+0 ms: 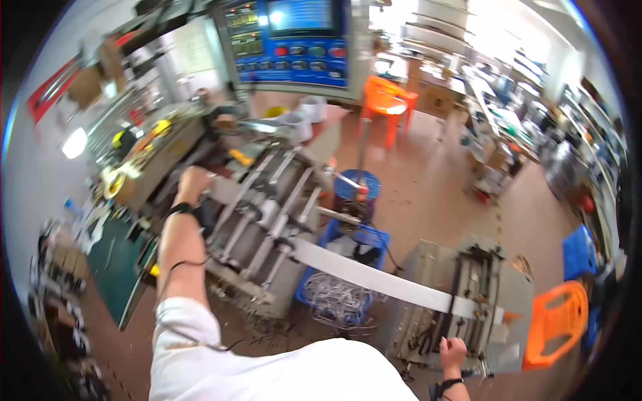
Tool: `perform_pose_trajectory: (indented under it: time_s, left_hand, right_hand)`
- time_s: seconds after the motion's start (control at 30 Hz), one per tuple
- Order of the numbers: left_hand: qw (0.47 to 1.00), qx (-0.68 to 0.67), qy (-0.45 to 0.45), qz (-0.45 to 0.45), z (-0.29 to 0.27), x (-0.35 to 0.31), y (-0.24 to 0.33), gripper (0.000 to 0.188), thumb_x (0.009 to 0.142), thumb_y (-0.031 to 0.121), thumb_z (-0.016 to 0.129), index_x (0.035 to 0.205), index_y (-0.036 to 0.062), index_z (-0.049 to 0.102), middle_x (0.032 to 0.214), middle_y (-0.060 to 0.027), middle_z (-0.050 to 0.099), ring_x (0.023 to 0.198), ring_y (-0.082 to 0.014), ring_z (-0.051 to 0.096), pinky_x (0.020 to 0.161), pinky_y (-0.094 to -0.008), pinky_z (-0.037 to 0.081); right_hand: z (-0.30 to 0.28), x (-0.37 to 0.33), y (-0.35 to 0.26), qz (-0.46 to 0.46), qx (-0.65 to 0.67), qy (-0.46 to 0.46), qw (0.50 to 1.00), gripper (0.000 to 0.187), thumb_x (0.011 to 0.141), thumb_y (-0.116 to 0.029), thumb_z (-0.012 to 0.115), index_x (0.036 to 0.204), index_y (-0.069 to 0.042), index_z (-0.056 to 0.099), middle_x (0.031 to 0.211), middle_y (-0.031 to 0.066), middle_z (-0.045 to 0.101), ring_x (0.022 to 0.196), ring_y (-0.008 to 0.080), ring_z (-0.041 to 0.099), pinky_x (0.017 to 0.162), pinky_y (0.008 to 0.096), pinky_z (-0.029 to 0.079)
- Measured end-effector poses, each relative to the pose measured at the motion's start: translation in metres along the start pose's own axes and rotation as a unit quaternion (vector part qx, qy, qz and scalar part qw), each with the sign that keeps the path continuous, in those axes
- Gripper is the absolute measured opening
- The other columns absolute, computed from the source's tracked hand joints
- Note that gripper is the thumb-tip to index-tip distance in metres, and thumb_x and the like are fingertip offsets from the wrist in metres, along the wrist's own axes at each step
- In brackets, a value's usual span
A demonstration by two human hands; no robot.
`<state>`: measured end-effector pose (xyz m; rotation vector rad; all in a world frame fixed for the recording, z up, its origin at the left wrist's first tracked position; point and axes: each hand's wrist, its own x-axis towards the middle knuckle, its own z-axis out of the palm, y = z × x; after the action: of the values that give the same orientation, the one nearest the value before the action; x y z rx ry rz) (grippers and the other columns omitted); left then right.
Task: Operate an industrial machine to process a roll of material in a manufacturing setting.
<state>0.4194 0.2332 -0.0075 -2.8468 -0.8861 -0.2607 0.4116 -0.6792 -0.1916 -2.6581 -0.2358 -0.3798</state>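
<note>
My left arm reaches forward over the left side of a roller machine [273,230] with several metal bars. At its far left side is my left hand [194,182], blurred, its fingers hard to see. From this machine a wide white strip [374,274] runs right, over a gap, into a second machine [428,267] with dark rails. Low on the right, by that machine's near edge, my right hand [453,351] is closed with curled fingers. Whatever it holds, if anything, is hidden. A dark band circles each wrist, and a thin cable trails along my left arm.
Under the strip stands a blue crate [381,244] with tangled white trimmings [332,294]. A blue control panel [291,67] rises ahead. Orange chairs stand beyond the gap [384,97] and at right [556,324]. A green-topped table [110,267] is at left.
</note>
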Motion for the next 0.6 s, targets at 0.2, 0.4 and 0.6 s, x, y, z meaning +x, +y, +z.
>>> perform_pose_trajectory:
  time_s: [0.2,0.4,0.6]
  left_hand:
    - [0.941,-0.299,-0.023,-0.155,-0.046,-0.035,0.04,0.028,0.071,0.011,0.062,0.093,0.0182,0.077,0.092,-0.0151,0.071,0.085,-0.0321,0.069,0.078,-0.0385,0.055]
    - [0.949,-0.262,-0.063,-0.164,-0.065,-0.037,0.053,0.031,0.074,0.01,0.062,0.098,0.0236,0.077,0.097,-0.0141,0.071,0.091,-0.031,0.068,0.082,-0.0382,0.054]
    - [0.935,-0.15,-0.013,-0.322,-0.059,-0.046,0.023,0.029,0.079,0.011,0.061,0.106,0.0108,0.072,0.107,-0.0173,0.069,0.103,-0.0309,0.066,0.085,-0.0396,0.053]
  right_hand:
    - [0.006,0.002,0.009,0.009,-0.004,-0.035,0.999,0.029,0.079,-0.018,0.068,0.061,-0.003,0.051,0.062,0.012,0.051,0.061,0.0315,0.053,0.058,0.0433,0.042]
    - [-0.003,0.001,-0.012,0.007,0.011,-0.023,1.0,0.029,0.079,-0.017,0.068,0.062,-0.003,0.05,0.062,0.0116,0.05,0.061,0.031,0.052,0.058,0.0423,0.042]
    - [-0.002,0.003,-0.016,0.026,0.01,-0.025,0.999,0.028,0.079,-0.017,0.068,0.062,-0.003,0.051,0.062,0.0116,0.049,0.06,0.0306,0.052,0.058,0.0416,0.042]
